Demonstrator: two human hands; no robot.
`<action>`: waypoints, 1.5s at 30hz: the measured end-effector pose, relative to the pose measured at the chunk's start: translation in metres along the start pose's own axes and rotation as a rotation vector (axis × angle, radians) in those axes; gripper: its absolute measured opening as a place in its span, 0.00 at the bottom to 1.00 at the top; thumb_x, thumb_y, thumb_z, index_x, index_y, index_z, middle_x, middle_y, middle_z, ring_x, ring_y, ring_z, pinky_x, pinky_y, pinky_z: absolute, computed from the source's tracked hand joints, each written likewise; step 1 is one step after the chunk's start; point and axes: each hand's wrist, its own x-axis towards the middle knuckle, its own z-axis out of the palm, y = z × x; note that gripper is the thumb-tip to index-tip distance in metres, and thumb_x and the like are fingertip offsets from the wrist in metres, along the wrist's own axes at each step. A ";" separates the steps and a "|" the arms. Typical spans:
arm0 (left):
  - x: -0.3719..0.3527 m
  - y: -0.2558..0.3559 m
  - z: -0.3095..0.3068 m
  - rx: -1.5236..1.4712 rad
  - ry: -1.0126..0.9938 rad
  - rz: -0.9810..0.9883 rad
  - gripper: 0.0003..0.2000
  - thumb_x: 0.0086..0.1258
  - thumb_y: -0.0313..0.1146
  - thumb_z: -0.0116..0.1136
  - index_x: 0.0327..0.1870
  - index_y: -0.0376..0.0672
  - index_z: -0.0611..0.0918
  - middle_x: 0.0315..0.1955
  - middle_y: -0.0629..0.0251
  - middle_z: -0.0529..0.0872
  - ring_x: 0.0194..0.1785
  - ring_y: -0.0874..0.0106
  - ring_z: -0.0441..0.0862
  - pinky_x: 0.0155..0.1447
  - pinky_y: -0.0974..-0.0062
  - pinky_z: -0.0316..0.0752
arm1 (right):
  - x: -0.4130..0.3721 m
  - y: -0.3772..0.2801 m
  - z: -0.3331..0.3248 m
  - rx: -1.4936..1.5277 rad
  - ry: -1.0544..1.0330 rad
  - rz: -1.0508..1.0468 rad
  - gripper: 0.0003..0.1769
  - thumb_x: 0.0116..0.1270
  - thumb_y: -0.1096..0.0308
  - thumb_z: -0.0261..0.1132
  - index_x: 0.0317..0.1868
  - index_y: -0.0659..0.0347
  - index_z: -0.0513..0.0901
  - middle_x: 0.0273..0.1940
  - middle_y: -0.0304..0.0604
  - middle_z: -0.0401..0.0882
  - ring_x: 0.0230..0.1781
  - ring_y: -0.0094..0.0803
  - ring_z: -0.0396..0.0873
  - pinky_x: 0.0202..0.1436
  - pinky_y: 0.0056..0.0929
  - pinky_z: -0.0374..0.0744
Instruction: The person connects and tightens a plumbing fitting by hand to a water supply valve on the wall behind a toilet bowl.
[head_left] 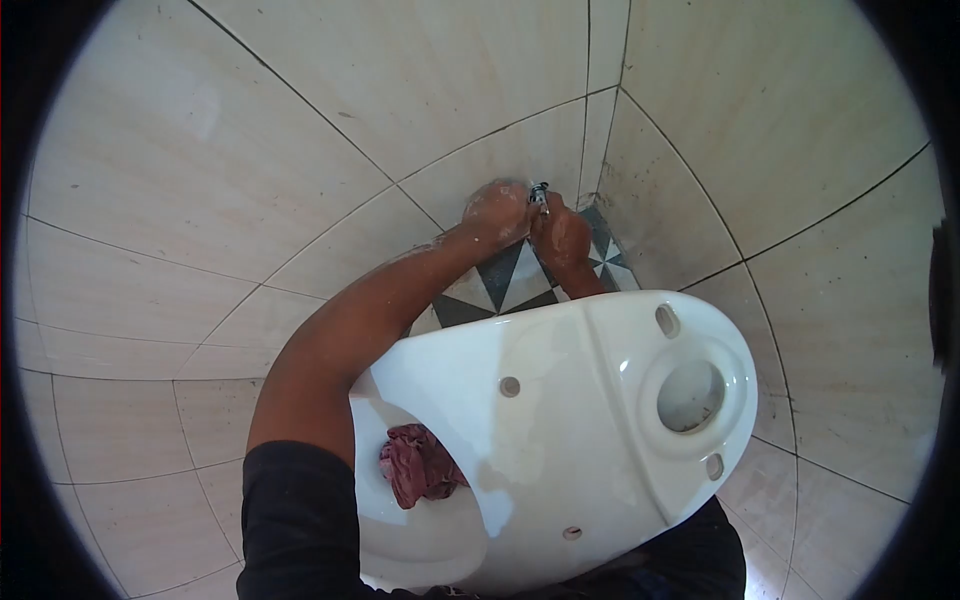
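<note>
Low on the tiled wall, a small chrome valve shows between my two hands. My left hand is closed at the valve's left side, with pale dust or residue on the skin. From the right, my right hand grips the valve with its fingers curled, and the forearm passes behind a white ceramic toilet bowl. Most fingertips are hidden. The toilet bowl lies below my hands, showing a round opening and several smaller holes. A crumpled maroon cloth rests inside its bowl.
Cream wall tiles meet in a corner just right of my hands. Black, grey and white patterned floor tiles show between the wall and the toilet. A dark object stands at the far right edge.
</note>
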 end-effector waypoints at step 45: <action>0.014 -0.025 0.010 -0.819 -0.574 -0.295 0.30 0.77 0.62 0.52 0.63 0.44 0.78 0.60 0.60 0.82 0.58 0.64 0.84 0.59 0.65 0.80 | 0.012 0.006 -0.003 1.232 -0.266 0.796 0.24 0.71 0.46 0.68 0.26 0.59 0.81 0.19 0.34 0.75 0.14 0.25 0.68 0.18 0.30 0.65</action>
